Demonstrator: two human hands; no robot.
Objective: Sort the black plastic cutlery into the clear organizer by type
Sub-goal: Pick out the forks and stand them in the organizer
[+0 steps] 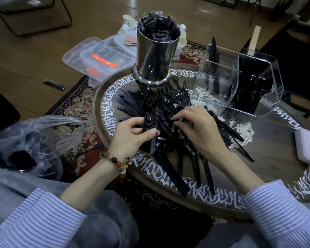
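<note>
left hand [132,133] gripping a nested stack of spoons [154,111], thumb across the handles, bowls up and tipped away from the body, long axis running roughly from the near table edge toward the steel canister [155,56]. right hand [195,126] down on the loose pile [177,140] just right of the stack, fingers curled and pinching at something thin and black; which piece, too dark to tell. one spoon [167,100] lying loose just beyond the stack, bowl toward the canister. forks [184,88] bunched right of the canister's foot, knives [127,101] fanned to its left; neither countable, too tangled. stack count also unreadable, many bowls nested.

one clear organizer [240,83] right of the canister, ribbed, divided; near compartment holding a few upright black pieces, far compartment dark with more. right hand nearer to it, stack farther by the width of the pile. probably a gather step: next piece to be turned parallel to the stack and slid into it, then carried right and dropped handle-down.

round table [104,111] one, canister one, plastic bag [34,136] left of the table.
</note>
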